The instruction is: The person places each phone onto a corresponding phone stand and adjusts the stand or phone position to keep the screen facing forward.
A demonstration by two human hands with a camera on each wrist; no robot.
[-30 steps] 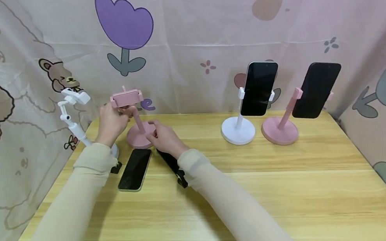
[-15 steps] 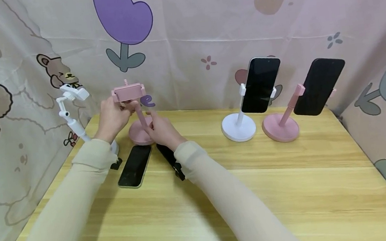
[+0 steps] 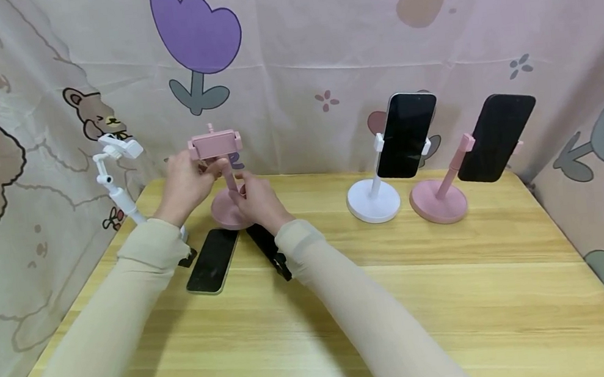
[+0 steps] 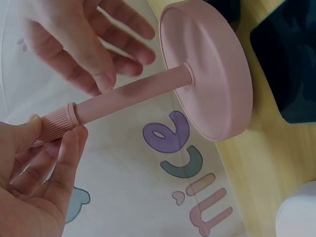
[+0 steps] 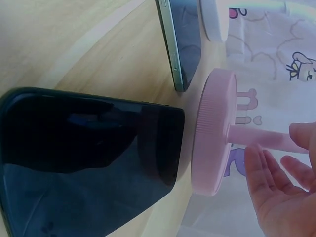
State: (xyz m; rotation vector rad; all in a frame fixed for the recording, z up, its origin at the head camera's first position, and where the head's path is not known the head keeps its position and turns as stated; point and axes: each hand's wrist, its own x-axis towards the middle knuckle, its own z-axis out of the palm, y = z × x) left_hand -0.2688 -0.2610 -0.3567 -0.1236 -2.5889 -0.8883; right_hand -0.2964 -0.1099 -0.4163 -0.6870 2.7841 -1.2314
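Note:
A pink phone stand [image 3: 214, 145] stands at the back left of the table, its holder at the top with no phone in it. My left hand [image 3: 188, 185] pinches the ribbed collar [image 4: 55, 123] on the stand's pole. Beside the smooth lower pole [image 4: 143, 89], my right hand [image 3: 259, 199] has its thumb and fingertips close against it, the other fingers loosely spread. In the right wrist view the thumb overlaps the pole above the round base [image 5: 212, 133]. A phone [image 3: 213, 262] and a dark phone [image 3: 264, 241] lie in front of the base.
A white phone stand [image 3: 120, 198] without a phone is at the far left, partly behind my left arm. To the right, a white stand [image 3: 374, 201] and a pink stand [image 3: 438, 202] each hold a black-screened phone. A patterned cloth [image 3: 292, 91] hangs behind the table.
My right hand has moved from the base up to the pole. The pink stand has shifted slightly right, with my left hand staying on it.

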